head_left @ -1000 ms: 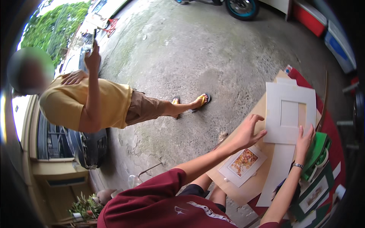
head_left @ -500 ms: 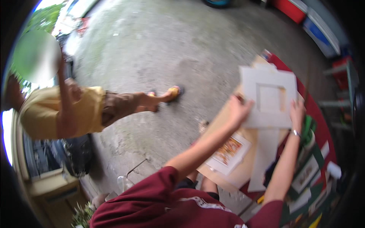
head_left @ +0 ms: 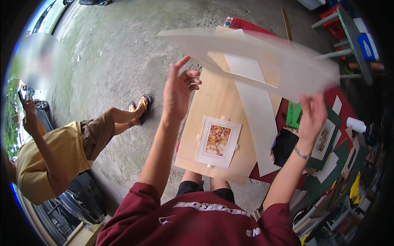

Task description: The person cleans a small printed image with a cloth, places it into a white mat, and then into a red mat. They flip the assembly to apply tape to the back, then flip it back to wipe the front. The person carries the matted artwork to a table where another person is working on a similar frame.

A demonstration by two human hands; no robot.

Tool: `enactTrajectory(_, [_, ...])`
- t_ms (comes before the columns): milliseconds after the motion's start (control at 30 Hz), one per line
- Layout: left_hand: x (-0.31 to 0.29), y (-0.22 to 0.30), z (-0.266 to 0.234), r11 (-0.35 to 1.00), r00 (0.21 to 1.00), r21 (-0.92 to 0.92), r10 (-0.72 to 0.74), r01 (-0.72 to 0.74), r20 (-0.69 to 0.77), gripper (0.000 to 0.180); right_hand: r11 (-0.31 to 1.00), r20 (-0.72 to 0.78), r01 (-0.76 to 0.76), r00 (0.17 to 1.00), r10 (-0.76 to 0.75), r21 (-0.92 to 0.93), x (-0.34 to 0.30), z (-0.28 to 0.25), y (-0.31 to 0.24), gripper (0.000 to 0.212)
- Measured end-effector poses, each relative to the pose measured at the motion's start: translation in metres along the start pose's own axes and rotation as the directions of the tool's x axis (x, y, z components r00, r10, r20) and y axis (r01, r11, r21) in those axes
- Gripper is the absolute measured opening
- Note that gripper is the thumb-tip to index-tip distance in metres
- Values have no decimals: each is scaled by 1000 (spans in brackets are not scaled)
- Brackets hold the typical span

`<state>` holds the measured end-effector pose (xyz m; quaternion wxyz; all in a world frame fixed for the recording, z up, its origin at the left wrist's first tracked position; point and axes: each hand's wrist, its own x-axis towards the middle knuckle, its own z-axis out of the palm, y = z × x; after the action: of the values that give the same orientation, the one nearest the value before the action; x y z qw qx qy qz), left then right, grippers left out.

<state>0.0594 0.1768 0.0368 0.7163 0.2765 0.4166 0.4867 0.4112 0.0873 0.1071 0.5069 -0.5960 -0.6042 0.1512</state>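
Head cam: R hand [head_left: 312, 118] pinches blurred wht mat [head_left: 304, 74], L hand [head_left: 179, 92] loosely uncurled, contact w/ mat unclear.

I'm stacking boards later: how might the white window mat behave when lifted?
The white window mat is probably light, being thin with a large opening. It may flex: its outline looks bowed, though lens and blur could mislead.

Print [head_left: 218, 141] on board [head_left: 209, 98], strip [head_left: 256, 119] to its right, mat [head_left: 303, 69] apparently above strip
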Motion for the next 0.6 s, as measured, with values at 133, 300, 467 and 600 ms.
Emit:
enactTrajectory(133, [-19, 24, -24, 920, 978, -369, -60, 131, 198, 87, 979, 89, 173, 983, -163, -112, -76, -24, -43, 25])
enactTrajectory(300, [-46, 20, -72, 989, 909, 42, -149, 144, 388, 50, 875, 5, -364, 924, 383, 319, -176, -4, -47, 21])
enactTrajectory(467, [-67, 6, -92, 937, 883, 291, -295, 193, 366, 44, 710, 23, -552, 796, 604, 438, -244, 5, -60, 32])
enactTrajectory(600, [-64, 31, -89, 904, 843, 374, -357, 205, 402, 37, 395, 233, -559, 745, 624, 729, -254, -31, -42, 77])
